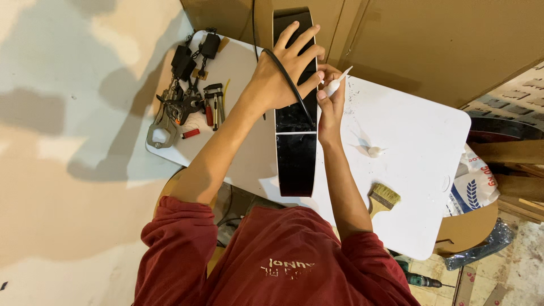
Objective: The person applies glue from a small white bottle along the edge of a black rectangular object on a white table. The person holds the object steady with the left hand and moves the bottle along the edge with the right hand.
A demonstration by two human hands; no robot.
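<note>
A glossy black guitar body [296, 153] stands on its edge on the white table [419, 141], its side facing me. My left hand [283, 71] lies spread over its upper part, and a thin black strip [289, 82] runs across the back of that hand. My right hand [330, 99] pinches a small white nozzle-tipped glue bottle [335, 84] right beside the body's edge, close to my left fingertips.
Black clamps, pliers, screwdrivers and a red lighter [190, 134] lie at the table's left end. A white blob [374, 151] and a paint brush [382, 198] lie to the right. Brown panels rise behind. A printed sack [473, 187] and a drill [422, 280] sit at the right.
</note>
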